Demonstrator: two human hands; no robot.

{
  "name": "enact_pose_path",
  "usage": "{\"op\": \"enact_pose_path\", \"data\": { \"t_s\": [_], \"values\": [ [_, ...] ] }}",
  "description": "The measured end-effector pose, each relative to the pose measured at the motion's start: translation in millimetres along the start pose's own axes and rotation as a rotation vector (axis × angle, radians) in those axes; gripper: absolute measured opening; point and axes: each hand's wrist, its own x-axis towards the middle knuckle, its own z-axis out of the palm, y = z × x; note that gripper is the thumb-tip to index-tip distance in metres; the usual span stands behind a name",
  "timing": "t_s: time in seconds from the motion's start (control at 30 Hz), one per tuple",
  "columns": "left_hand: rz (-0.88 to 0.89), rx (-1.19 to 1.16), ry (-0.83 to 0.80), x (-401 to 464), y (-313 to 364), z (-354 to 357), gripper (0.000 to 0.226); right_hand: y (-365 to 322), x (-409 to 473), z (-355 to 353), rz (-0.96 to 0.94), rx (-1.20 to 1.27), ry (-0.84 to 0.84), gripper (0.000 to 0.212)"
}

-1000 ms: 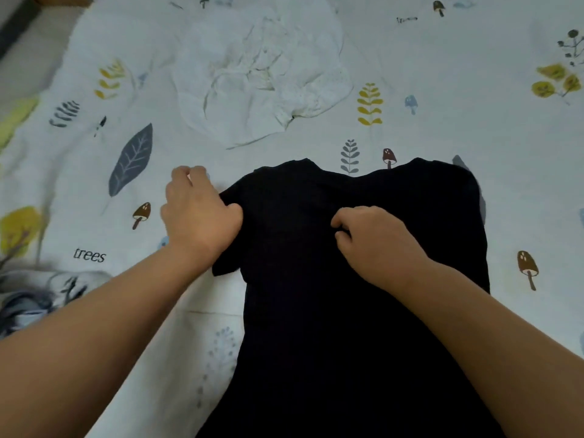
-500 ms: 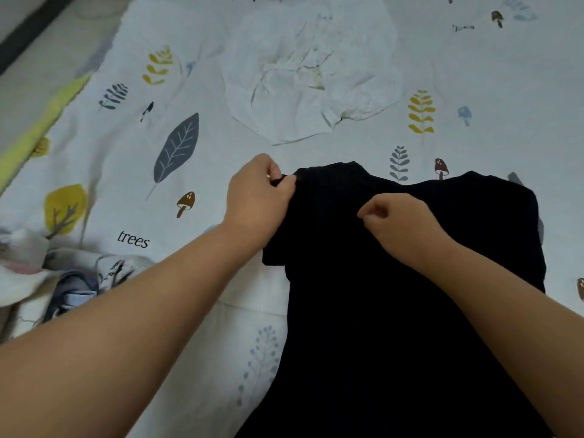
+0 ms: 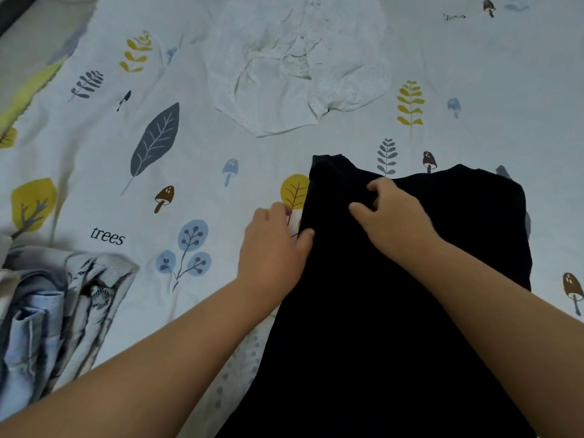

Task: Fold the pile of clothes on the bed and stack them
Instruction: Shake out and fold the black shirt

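A black garment (image 3: 410,311) lies flat on the bed, collar end away from me, its left sleeve folded in so the left side runs straight. My left hand (image 3: 275,245) sits at that left edge with curled fingers, the thumb over the fabric's rim. Near the collar, my right hand (image 3: 392,216) rests on the garment, thumb and curled fingers pinching the cloth. A crumpled white garment (image 3: 300,64) lies further up the bed, apart from both hands.
A rumpled heap of blue-grey patterned clothes (image 3: 57,305) lies at the lower left. The bed sheet (image 3: 189,172) is white with leaf and mushroom prints. The bed's left edge and floor show at the upper left.
My left hand has brought the black sleeve inward over the garment, so the left side is now straight. The right hand stayed near the collar. The view shifted left.
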Motion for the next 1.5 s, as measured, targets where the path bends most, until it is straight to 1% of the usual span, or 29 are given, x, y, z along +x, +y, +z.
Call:
{"op": "enact_pose_path", "data": {
  "t_s": [0.03,0.07,0.13,0.2,0.27,0.3,0.37,0.4,0.43,0.5,0.57,0.6,0.67,0.7,0.73,0.77,0.8,0.87,0.93,1.03,1.1,1.13,1.2,1.23,1.3,1.33,1.4,1.47,1.5],
  "values": [
    [0.03,0.054,-0.069,-3,-3,5,0.042,-2,1,5,-0.012,-0.053,-0.051,0.047],
    [0.086,0.103,-0.1,-6,-5,9,0.046,-3,2,7,-0.017,-0.113,-0.105,0.047],
    [0.233,0.181,-0.106,-13,-5,11,0.035,-1,5,4,0.011,-0.232,-0.15,0.039],
    [0.304,0.19,-0.091,-18,-6,13,0.021,4,10,-5,0.037,-0.292,-0.077,0.034],
    [0.216,0.11,-0.033,-21,-4,14,0.027,5,14,-10,-0.028,-0.264,0.03,0.032],
    [0.147,0.054,-0.001,-21,-2,15,0.028,4,17,-9,-0.084,-0.233,0.053,0.036],
    [-0.014,-0.01,-0.012,-19,2,17,0.031,-3,24,-5,-0.175,-0.194,0.014,0.046],
    [-0.07,-0.009,-0.047,-16,3,18,0.032,-8,30,-1,-0.178,-0.203,-0.035,0.047],
    [-0.095,0.005,-0.083,-14,4,19,0.031,-11,36,2,-0.172,-0.25,-0.086,0.043],
    [-0.106,-0.017,-0.126,-9,2,19,0.018,-16,48,6,-0.179,-0.391,-0.154,0.021],
    [-0.116,-0.103,-0.13,-8,-1,17,0.006,-17,59,4,-0.219,-0.45,-0.122,0.015],
    [-0.121,-0.143,-0.116,-9,-3,17,0.009,-18,63,2,-0.251,-0.441,-0.075,0.02],
    [-0.126,-0.195,-0.086,-11,-7,15,0.013,-19,68,-1,-0.316,-0.413,-0.006,0.055],
    [-0.127,-0.212,-0.079,-12,-8,15,0.014,-20,69,-2,-0.359,-0.439,-0.016,0.07],
    [-0.13,-0.227,-0.075,-12,-9,15,0.014,-22,70,-2,-0.408,-0.515,-0.052,0.076],
    [-0.134,-0.241,-0.077,-13,-10,15,0.011,-24,72,0,-0.466,-0.614,-0.089,0.071],
    [-0.143,-0.26,-0.084,-13,-10,15,0.008,-26,76,2,-0.518,-0.713,-0.112,0.06],
    [-0.16,-0.317,-0.074,-14,-12,15,0.005,-34,84,4,-0.534,-0.814,-0.106,0.04],
    [-0.144,-0.361,0.034,-14,-12,12,0.008,-47,91,5,-0.492,-0.77,-0.025,0.035],
    [-0.12,-0.393,0.242,-6,-17,4,0.016,-70,100,12,-0.506,-0.645,0.155,0.032],
    [-0.143,-0.339,0.322,7,-23,-1,0.015,-78,105,19,-0.495,-0.583,0.221,0.034],
    [-0.16,-0.27,0.337,13,-26,-3,0.014,-80,105,22,-0.463,-0.555,0.232,0.038],
    [-0.171,-0.078,0.344,20,-33,-6,0.027,-81,99,30,-0.352,-0.48,0.218,0.052],
    [-0.122,0.002,0.349,21,-35,-7,0.037,-79,91,35,-0.306,-0.449,0.216,0.059],
    [0.083,0.107,0.34,18,-36,-3,0.048,-70,71,46,-0.325,-0.444,0.258,0.065],
    [0.192,0.165,0.313,16,-37,1,0.053,-63,59,52,-0.371,-0.481,0.255,0.065],
    [0.318,0.324,0.148,13,-46,8,0.059,-44,37,64,-0.436,-0.61,0.149,0.062],
    [0.301,0.48,-0.03,12,-60,17,0.06,-23,25,70,-0.399,-0.674,-0.001,0.059],
    [0.281,0.526,-0.075,13,-65,21,0.06,-16,21,71,-0.354,-0.659,-0.065,0.059]
  ]
}}
